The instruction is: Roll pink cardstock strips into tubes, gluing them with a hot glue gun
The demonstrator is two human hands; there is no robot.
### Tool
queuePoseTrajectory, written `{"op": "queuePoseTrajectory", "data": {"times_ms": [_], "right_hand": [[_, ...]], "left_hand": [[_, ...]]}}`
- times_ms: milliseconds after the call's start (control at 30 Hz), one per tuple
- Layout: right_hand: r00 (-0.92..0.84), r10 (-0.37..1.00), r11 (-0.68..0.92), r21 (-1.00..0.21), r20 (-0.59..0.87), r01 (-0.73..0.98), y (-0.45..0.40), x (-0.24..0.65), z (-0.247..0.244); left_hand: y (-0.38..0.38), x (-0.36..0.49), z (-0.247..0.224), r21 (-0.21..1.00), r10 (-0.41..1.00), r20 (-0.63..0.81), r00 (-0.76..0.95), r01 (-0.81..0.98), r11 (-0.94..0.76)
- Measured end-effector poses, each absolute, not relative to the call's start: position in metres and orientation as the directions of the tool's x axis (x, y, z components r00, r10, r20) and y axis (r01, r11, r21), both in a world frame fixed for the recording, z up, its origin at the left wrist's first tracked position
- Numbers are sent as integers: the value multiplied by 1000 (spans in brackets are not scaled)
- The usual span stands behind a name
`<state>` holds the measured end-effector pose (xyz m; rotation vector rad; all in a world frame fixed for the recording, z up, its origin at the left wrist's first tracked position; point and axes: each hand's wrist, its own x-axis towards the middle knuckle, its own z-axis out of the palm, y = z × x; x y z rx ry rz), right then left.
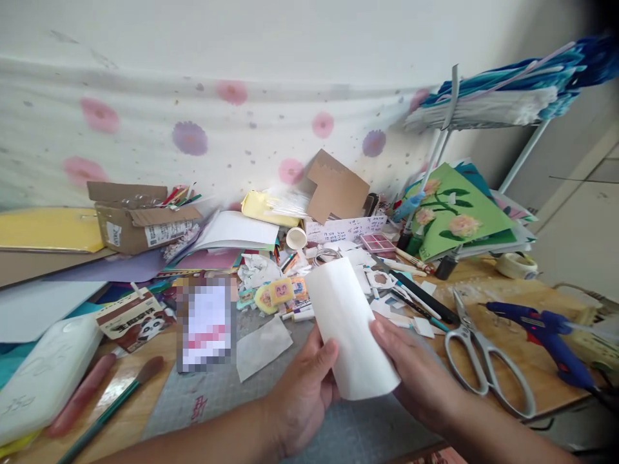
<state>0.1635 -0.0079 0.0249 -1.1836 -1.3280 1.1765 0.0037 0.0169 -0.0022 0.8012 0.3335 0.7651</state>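
Observation:
A curved sheet of white paper (352, 335), bent like a tube, is held up between both hands above the grey cutting mat (193, 409). My left hand (307, 393) grips its left side, thumb on the front and fingers behind. On the right edge, my right hand (411, 367) holds it with the thumb near the rim; its other fingers are mostly hidden. The paper leans with its top to the left. A small white paper piece (264, 348) lies flat on the mat, left of my hands.
Scissors (476, 361) and a blue glue gun (541, 335) lie at the right. Paper scraps and pens (420, 299) fill the middle back. A cardboard box (130, 225) stands back left; a brush (116, 399) lies front left.

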Motion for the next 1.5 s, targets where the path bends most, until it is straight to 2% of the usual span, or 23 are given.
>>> {"op": "queuePoseTrajectory", "data": {"times_ms": [100, 233, 467, 533, 600, 667, 733, 767, 833, 933, 1000, 1067, 1100, 1167, 1200, 1267, 1333, 1433, 1500], "right_hand": [[-147, 989, 22, -999, 17, 29, -12, 169, 28], [-189, 978, 123, -980, 93, 154, -18, 172, 33], [20, 993, 105, -954, 115, 282, -20, 178, 32], [39, 996, 67, -977, 76, 202, -20, 181, 34], [-21, 1000, -21, -1000, -21, 19, -21, 181, 37], [-117, 988, -117, -976, -97, -185, -23, 181, 39], [-184, 977, -159, -938, -105, -307, -23, 180, 39], [-186, 978, -144, -944, -91, -297, -23, 181, 37], [-138, 989, -73, -986, -52, -148, -21, 184, 32], [29, 999, 33, -988, 37, 154, -18, 196, 24], [151, 982, 76, -966, 116, 249, -17, 204, 21], [230, 930, 182, -904, 286, 387, -19, 208, 23], [226, 882, 264, -831, 413, 489, -22, 208, 26], [96, 760, 417, -596, 643, 687, -29, 203, 33], [1, 706, 467, -467, 709, 751, -33, 199, 37], [-168, 662, 535, -304, 731, 788, -39, 190, 44], [-301, 666, 586, -228, 683, 778, -41, 181, 47], [-439, 687, 626, -165, 579, 762, -39, 174, 47], [-474, 704, 640, -184, 529, 746, -39, 171, 46]], "left_hand": [[17, 3, -4, 747, 723, -12, 691, -474, 466], [19, 2, -6, 742, 711, 27, 703, -491, 457], [18, 1, -5, 779, 754, -75, 652, -434, 453], [18, 0, -4, 791, 775, -85, 627, -431, 435], [17, -2, -2, 796, 768, -89, 634, -419, 438], [17, -3, 1, 790, 737, -96, 669, -399, 465], [17, -4, 3, 783, 709, -98, 698, -386, 488], [17, -4, 4, 779, 705, -104, 702, -383, 496], [18, -3, 6, 772, 719, -121, 685, -390, 502], [19, 0, 9, 754, 749, -140, 648, -421, 505], [20, 1, 11, 751, 772, -129, 622, -446, 486], [21, 3, 11, 758, 793, -109, 599, -466, 456], [21, 3, 11, 761, 799, -95, 594, -475, 443], [21, 3, 10, 758, 797, -63, 600, -491, 429], [21, 3, 9, 755, 790, -49, 611, -495, 430], [19, 2, 8, 749, 771, -31, 636, -496, 439], [18, 1, 8, 752, 761, -10, 648, -497, 433], [18, 1, 8, 763, 757, 36, 652, -508, 401], [18, 2, 8, 766, 751, 45, 659, -505, 397]]}}
